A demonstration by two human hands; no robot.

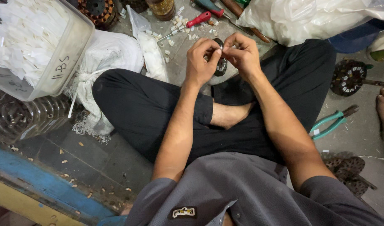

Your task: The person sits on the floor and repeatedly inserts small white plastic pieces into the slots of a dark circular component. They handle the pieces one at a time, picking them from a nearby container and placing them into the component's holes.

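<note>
Fingertips (220, 47) of both hands are pinched together on a small white strip, hard to make out. Left hand (202, 58) and right hand (242, 52) are held over a dark round motor core (220, 67) on the floor beyond crossed legs. Red-handled screwdriver (192, 23) lies near; green pliers (332, 121) sit well apart.

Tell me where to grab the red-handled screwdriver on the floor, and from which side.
Grip the red handle across its width, coming from above. The screwdriver lies flat, its thin shaft pointing lower-left into white scraps; the handle end looks less cluttered. Both hands are busy.
</note>
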